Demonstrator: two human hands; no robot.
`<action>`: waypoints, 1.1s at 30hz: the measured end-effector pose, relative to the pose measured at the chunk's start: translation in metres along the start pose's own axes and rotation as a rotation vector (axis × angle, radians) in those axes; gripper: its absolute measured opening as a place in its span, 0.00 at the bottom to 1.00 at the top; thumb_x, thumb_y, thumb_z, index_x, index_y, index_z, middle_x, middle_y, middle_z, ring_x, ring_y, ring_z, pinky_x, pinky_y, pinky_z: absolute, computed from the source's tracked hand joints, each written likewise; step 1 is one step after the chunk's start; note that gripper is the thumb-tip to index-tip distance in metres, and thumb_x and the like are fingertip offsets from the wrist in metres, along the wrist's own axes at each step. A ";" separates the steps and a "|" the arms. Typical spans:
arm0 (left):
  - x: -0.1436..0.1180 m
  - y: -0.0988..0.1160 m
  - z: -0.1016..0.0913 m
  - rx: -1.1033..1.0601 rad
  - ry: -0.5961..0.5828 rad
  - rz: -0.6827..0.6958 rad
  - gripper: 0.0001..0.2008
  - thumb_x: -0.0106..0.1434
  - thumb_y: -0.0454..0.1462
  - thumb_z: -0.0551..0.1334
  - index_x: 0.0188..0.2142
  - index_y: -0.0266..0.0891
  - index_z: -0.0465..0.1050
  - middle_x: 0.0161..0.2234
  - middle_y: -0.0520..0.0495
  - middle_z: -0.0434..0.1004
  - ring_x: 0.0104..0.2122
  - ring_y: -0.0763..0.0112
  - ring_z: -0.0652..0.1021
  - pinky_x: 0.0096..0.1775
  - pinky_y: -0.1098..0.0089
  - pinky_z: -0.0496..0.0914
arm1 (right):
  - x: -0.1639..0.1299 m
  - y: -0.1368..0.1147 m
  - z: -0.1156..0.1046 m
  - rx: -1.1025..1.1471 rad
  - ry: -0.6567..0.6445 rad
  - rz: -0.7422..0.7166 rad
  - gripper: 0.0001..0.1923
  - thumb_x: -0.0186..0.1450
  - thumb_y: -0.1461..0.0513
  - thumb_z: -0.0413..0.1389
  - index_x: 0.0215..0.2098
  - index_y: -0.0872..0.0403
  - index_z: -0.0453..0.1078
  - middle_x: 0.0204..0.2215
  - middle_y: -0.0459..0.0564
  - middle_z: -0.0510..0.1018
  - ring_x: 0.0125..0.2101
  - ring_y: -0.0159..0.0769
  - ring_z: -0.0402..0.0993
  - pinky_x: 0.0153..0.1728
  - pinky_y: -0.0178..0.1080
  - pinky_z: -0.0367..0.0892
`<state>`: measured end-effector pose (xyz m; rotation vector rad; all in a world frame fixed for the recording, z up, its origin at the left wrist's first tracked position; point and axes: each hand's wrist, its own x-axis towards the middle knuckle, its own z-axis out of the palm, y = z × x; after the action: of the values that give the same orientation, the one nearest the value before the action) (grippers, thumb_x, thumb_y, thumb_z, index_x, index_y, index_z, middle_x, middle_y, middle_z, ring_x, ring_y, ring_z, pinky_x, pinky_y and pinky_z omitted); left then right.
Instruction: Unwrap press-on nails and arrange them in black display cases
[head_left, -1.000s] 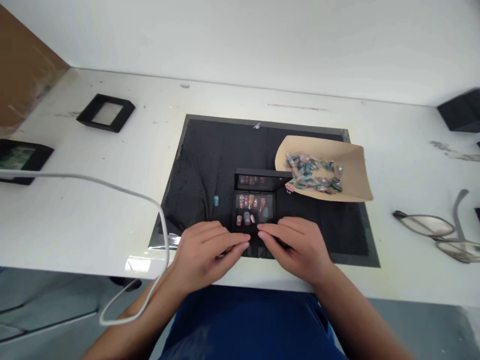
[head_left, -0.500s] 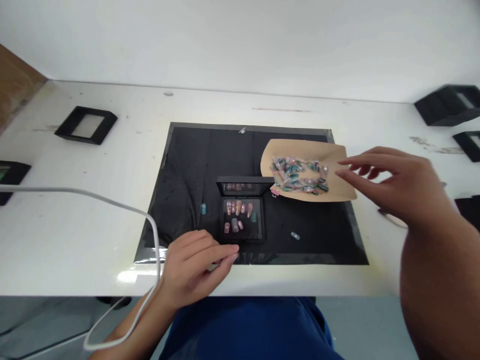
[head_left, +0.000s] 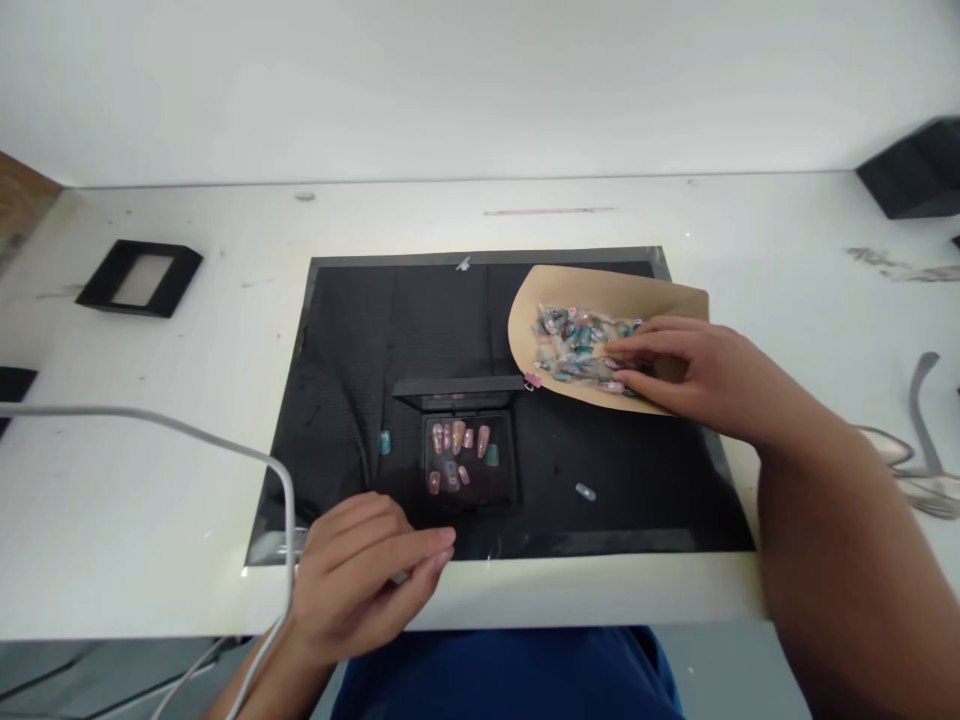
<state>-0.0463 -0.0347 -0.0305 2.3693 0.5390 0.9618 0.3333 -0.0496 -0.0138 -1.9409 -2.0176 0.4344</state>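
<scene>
My right hand (head_left: 679, 370) is over the tan paper tray (head_left: 615, 283), its fingertips and thumb apart among a heap of press-on nails (head_left: 574, 340), many in clear wrapping. My left hand (head_left: 371, 570) rests at the mat's front edge, thumb and forefinger pinched together; whatever may be between them is hidden. Just beyond it sits a small black case (head_left: 487, 492) with its lid (head_left: 459, 392) raised. Inside lie several pink decorated nails (head_left: 457, 437) and a green piece (head_left: 492, 455).
A blue nail (head_left: 385, 442) lies left of the case, a pale one (head_left: 586, 492) to its right, both on the black mat (head_left: 352, 330). Black boxes (head_left: 139, 278) stand at the sides. Eyeglasses (head_left: 926, 470) lie at right. A white cable (head_left: 180, 425) crosses in front of my left arm.
My right hand has moved left and down from the tray's right edge into the nails. My left hand keeps its pinch. The whole view has shifted slightly.
</scene>
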 end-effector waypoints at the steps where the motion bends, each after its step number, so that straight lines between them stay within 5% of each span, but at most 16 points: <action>1: 0.000 0.000 0.000 -0.003 -0.005 -0.002 0.11 0.59 0.25 0.67 0.42 0.32 0.77 0.24 0.51 0.73 0.25 0.74 0.71 0.28 0.70 0.68 | 0.001 -0.001 0.000 -0.018 -0.022 0.012 0.15 0.66 0.52 0.59 0.47 0.47 0.81 0.41 0.51 0.82 0.40 0.46 0.79 0.38 0.45 0.71; 12: 0.000 0.001 -0.001 0.000 -0.028 -0.004 0.11 0.60 0.25 0.67 0.42 0.33 0.77 0.24 0.52 0.75 0.25 0.74 0.73 0.29 0.71 0.69 | 0.004 -0.009 -0.003 0.039 -0.125 0.077 0.08 0.66 0.54 0.57 0.35 0.48 0.74 0.32 0.47 0.80 0.30 0.39 0.72 0.29 0.40 0.63; 18: 0.000 0.000 0.001 0.017 -0.018 0.006 0.11 0.60 0.25 0.67 0.42 0.35 0.77 0.24 0.52 0.75 0.25 0.74 0.73 0.29 0.71 0.69 | -0.003 -0.009 -0.005 0.211 -0.081 0.131 0.08 0.63 0.54 0.62 0.30 0.49 0.73 0.25 0.44 0.77 0.24 0.35 0.69 0.25 0.39 0.61; 23: -0.002 -0.001 0.002 0.009 -0.023 0.026 0.12 0.59 0.24 0.68 0.42 0.33 0.77 0.25 0.51 0.76 0.25 0.74 0.73 0.29 0.70 0.70 | -0.010 -0.009 -0.008 0.536 0.131 0.242 0.12 0.59 0.52 0.68 0.32 0.50 0.77 0.29 0.46 0.80 0.27 0.35 0.73 0.28 0.40 0.67; 28: -0.003 -0.002 0.001 0.012 0.006 0.034 0.14 0.57 0.23 0.68 0.42 0.33 0.77 0.26 0.50 0.78 0.26 0.73 0.73 0.32 0.68 0.74 | -0.006 -0.014 -0.008 1.141 0.374 0.172 0.12 0.54 0.57 0.73 0.28 0.50 0.76 0.25 0.45 0.78 0.23 0.30 0.70 0.25 0.38 0.67; 33: -0.004 -0.002 0.002 0.008 0.002 0.031 0.14 0.58 0.24 0.68 0.43 0.35 0.77 0.27 0.50 0.78 0.27 0.73 0.73 0.31 0.68 0.74 | -0.002 -0.015 -0.003 1.237 0.414 0.184 0.15 0.51 0.57 0.74 0.29 0.49 0.73 0.24 0.42 0.77 0.22 0.30 0.70 0.23 0.36 0.66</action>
<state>-0.0483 -0.0356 -0.0348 2.3910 0.5094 0.9771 0.3211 -0.0519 -0.0044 -1.2269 -0.8738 0.9318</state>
